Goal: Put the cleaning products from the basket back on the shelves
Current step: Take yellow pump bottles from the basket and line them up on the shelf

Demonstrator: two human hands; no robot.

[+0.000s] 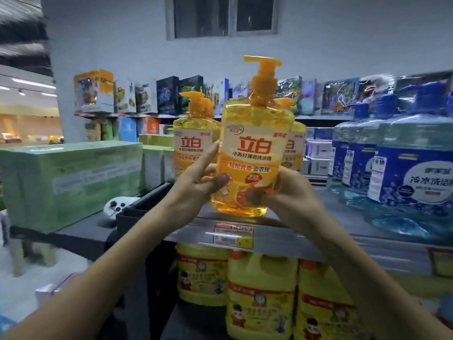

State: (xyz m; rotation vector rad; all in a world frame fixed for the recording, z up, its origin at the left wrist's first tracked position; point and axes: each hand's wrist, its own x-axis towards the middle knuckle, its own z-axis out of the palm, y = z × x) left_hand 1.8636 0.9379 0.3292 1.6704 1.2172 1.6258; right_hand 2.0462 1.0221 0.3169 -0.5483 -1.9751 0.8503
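An orange pump bottle of dish soap (pixel 255 148) stands upright at the front edge of the grey shelf (pixel 282 238), its base on or just above the board. My left hand (pixel 198 185) holds its lower left side, thumb across the label and forefinger stretched up along the edge. My right hand (pixel 284 190) grips its lower right side. Two more orange pump bottles, one on the left (pixel 193 136) and one on the right (pixel 295 143), stand behind it. The basket is not in view.
Large blue pump bottles (pixel 402 163) fill the shelf's right side. Yellow jugs (pixel 262 298) stand on the shelf below. Green wrapped packs (pixel 68 177) sit at left, beside a white controller-like object (pixel 117 207). Boxed goods (pixel 169 94) line a far shelf.
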